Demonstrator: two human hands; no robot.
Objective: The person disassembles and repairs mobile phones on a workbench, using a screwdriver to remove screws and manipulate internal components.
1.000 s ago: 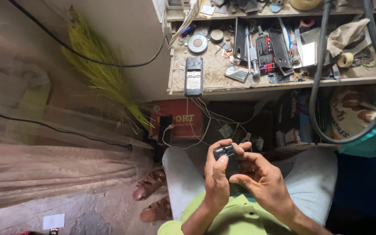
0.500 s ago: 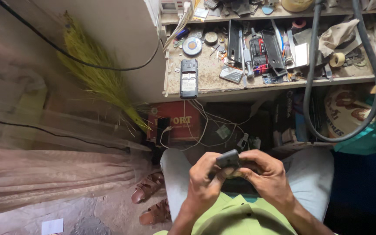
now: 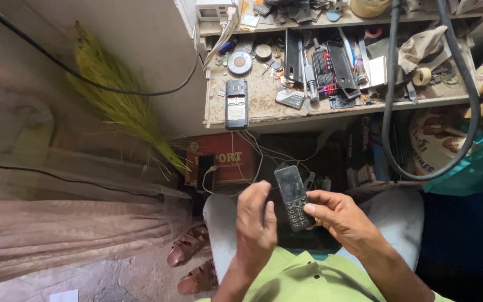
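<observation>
A small black keypad phone [image 3: 293, 197] stands upright above my lap, screen and keys facing me. My right hand [image 3: 337, 217] grips its lower right edge with thumb and fingers. My left hand [image 3: 257, 222] sits just left of the phone, fingers loosely curled, and whether it touches the phone cannot be told. Both forearms come out of a light green shirt. On the workbench [image 3: 264, 103] ahead lies a second phone [image 3: 236, 104] with its back cover off.
The workbench carries several tools, a round disc [image 3: 240, 62], a tape roll [image 3: 421, 76] and a rag [image 3: 420, 46]. A thick black hose [image 3: 389, 112] loops down at right. A grass broom [image 3: 119, 106] leans at left. Sandals [image 3: 188, 246] lie on the floor beside a red box [image 3: 227, 159].
The phone was held flat in both hands; now it stands upright with keys facing me, held by the right hand, while the left hand has drawn back to its left side.
</observation>
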